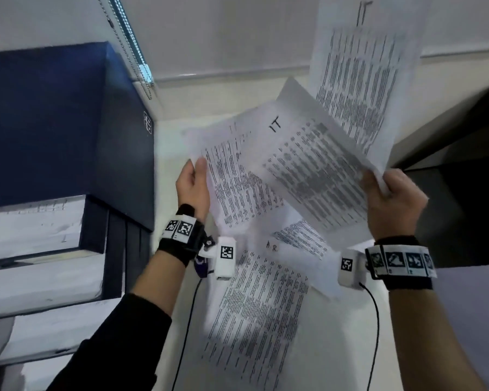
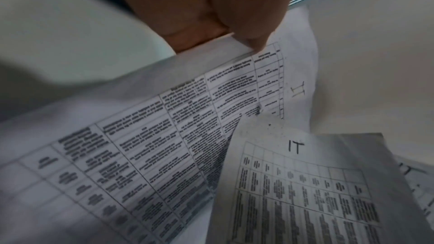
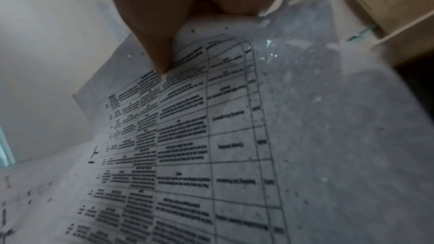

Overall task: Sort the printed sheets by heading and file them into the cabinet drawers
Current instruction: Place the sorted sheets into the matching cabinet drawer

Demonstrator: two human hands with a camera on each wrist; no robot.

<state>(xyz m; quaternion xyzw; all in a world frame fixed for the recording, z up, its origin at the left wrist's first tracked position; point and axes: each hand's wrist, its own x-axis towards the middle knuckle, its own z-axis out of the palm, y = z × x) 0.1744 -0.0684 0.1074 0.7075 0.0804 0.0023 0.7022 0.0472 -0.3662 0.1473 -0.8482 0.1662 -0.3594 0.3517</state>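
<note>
White floor as backdrop; I read near to far. HR sheet [image 1: 254, 303] flat on floor, nearest me. Above it, my left hand [image 1: 194, 187] pinches printed sheet [image 1: 232, 190] by edge; my right hand [image 1: 393, 201] grips IT sheet [image 1: 302, 165]. Blue cabinet [image 1: 68, 122] left of sheets, drawers [image 1: 34, 230] open. Second IT sheet [image 1: 362, 66] farthest.

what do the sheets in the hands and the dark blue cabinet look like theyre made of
Sheets: thin white printer paper, matte; they bend and curl where the left hand and right hand pinch them, and print shows faintly through.
Cabinet: dark blue, smooth, with a dull sheen and crisp edges; probably painted metal, though laminate cannot be ruled out.
</note>
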